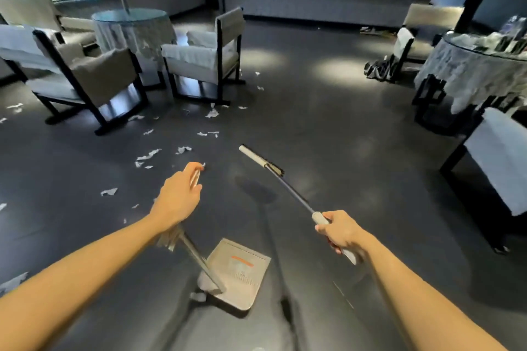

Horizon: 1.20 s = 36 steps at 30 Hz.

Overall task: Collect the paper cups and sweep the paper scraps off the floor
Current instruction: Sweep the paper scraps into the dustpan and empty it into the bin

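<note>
White paper scraps (pixel 148 155) lie scattered over the dark floor, from the left edge to the chairs. My left hand (pixel 179 194) grips the top of a long handle (pixel 196 253) that runs down to a grey dustpan (pixel 242 273) standing on the floor between my arms. My right hand (pixel 340 232) grips the pale grip of a broom (pixel 288 188). The broom's head (pixel 261 158) is raised off the floor and points away from me. I see no paper cups on the floor.
Two armchairs (pixel 94 77) (pixel 205 57) flank a round glass table (pixel 134 25) at the left. A cloth-covered table (pixel 473 68) with clutter stands at the right, a chair (pixel 496 157) beside it. A black bag (pixel 379 70) lies on the floor. A long counter (pixel 313 0) runs along the back.
</note>
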Tool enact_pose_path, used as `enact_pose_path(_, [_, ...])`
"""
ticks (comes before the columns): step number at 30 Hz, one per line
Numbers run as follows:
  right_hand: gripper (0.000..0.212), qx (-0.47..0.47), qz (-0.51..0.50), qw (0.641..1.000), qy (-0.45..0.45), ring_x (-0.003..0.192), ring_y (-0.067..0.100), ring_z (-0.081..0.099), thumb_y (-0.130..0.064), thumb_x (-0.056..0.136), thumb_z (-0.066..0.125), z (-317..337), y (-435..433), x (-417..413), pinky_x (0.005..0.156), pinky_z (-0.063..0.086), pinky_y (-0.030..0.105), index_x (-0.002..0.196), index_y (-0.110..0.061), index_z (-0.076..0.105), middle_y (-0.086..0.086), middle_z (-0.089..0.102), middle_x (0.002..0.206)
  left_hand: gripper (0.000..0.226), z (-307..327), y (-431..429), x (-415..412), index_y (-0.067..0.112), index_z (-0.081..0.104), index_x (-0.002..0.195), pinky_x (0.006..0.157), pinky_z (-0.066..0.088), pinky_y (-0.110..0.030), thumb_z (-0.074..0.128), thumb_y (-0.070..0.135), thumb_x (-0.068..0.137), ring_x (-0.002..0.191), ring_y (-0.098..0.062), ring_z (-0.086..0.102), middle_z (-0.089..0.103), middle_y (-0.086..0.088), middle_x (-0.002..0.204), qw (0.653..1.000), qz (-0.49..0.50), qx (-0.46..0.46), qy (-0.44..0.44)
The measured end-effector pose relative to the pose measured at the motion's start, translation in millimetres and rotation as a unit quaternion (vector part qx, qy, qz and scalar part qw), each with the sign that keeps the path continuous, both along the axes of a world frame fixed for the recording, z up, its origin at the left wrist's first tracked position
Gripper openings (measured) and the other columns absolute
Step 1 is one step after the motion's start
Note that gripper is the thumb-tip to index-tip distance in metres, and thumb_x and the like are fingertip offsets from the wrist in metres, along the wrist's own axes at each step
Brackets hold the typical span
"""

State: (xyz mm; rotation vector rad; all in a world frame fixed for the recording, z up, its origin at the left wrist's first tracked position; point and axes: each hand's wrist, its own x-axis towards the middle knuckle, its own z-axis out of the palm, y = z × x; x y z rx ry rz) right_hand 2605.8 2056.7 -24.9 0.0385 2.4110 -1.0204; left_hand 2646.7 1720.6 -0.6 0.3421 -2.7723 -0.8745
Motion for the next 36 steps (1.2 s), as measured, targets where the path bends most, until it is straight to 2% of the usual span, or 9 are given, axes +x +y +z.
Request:
enact_pose_path(4, [0.019,0.0,-0.009,1.0,-0.009,0.037,0.015,0.039,-0.014,0.095,0.052,9,13,-131,0.039,0.037,0.023,0.11,-0.006,0.058,0.004,0.046,0.063,0.04,15,2,-139,0.02,0.047,0.126,0.089,0.046,-0.042,0.055,0.01,0.088,0.106,-0.036,0.057,0.061,-0.014,0.116,1.0,-0.018,-0.015,-0.006])
enact_pose_path(9, [0.019,-0.017,-0.022,0.999,0.02,0.037,0.011,0.037,-0.012,0.093,0.055,3,26,-311,0.033,0.031,0.017,0.11,-0.005,0.061,0.003,0.041,0.06,0.041,12,17,-323,0.015,0.048,0.126,0.085,0.044,-0.041,0.057,0.008,0.087,0.098,-0.041,0.057,0.061,-0.021,0.104,0.999,-0.009,-0.046,-0.006])
enact_pose_path(12, [0.017,-0.028,-0.017,0.999,0.022,0.042,0.012,0.036,-0.009,0.094,0.053,-5,37,-429,0.03,0.03,0.017,0.11,-0.011,0.06,0.003,0.041,0.061,0.039,3,32,-436,0.017,0.05,0.123,0.084,0.044,-0.041,0.057,0.007,0.086,0.098,-0.039,0.056,0.06,-0.018,0.105,0.999,0.004,-0.037,-0.003])
enact_pose_path(16, [0.017,-0.031,0.003,0.999,0.014,0.043,0.013,0.037,-0.007,0.095,0.05,5,55,-590,0.028,0.028,0.016,0.11,-0.003,0.057,0.004,0.04,0.061,0.038,4,46,-583,0.019,0.049,0.123,0.085,0.044,-0.04,0.055,0.01,0.087,0.098,-0.04,0.057,0.058,-0.016,0.107,0.999,0.007,-0.047,0.005])
enact_pose_path(19, [0.014,-0.028,0.014,0.999,0.027,0.042,0.013,0.039,-0.009,0.094,0.052,18,62,-700,0.029,0.03,0.016,0.107,-0.01,0.059,0.004,0.043,0.059,0.037,19,51,-683,0.021,0.048,0.122,0.082,0.042,-0.04,0.055,0.011,0.087,0.094,-0.04,0.056,0.058,-0.015,0.104,0.998,0.02,-0.056,0.007])
enact_pose_path(22, [0.012,-0.033,0.016,0.998,0.046,0.04,0.012,0.039,-0.009,0.093,0.053,25,63,-803,0.029,0.029,0.015,0.101,-0.012,0.061,0.001,0.046,0.054,0.037,23,60,-773,0.022,0.048,0.121,0.08,0.041,-0.039,0.056,0.009,0.087,0.094,-0.038,0.056,0.059,-0.013,0.109,0.998,0.038,-0.04,0.029])
enact_pose_path(29, [0.02,-0.064,0.013,0.998,0.028,0.04,0.012,0.037,-0.011,0.094,0.053,6,51,-1057,0.03,0.027,0.015,0.113,-0.013,0.058,0.005,0.043,0.056,0.037,5,65,-1025,0.018,0.048,0.124,0.074,0.048,-0.038,0.056,0.009,0.088,0.081,-0.033,0.055,0.059,-0.016,0.1,0.998,0.041,-0.019,0.038])
enact_pose_path(32, [0.024,-0.063,0.015,0.998,0.023,0.036,0.011,0.035,-0.01,0.094,0.053,10,50,-1165,0.03,0.027,0.015,0.117,-0.009,0.058,0.004,0.042,0.054,0.038,6,66,-1132,0.018,0.049,0.124,0.077,0.05,-0.043,0.055,0.006,0.088,0.085,-0.036,0.057,0.057,-0.016,0.1,0.999,0.042,-0.005,0.026])
enact_pose_path(36, [0.021,-0.076,0.01,0.997,0.022,0.03,0.005,0.032,-0.01,0.094,0.055,19,58,-1299,0.03,0.025,0.013,0.11,-0.024,0.053,0.002,0.042,0.053,0.036,17,64,-1274,0.017,0.049,0.122,0.074,0.046,-0.037,0.056,0.01,0.088,0.082,-0.034,0.056,0.057,-0.015,0.095,0.998,0.048,-0.017,0.023])
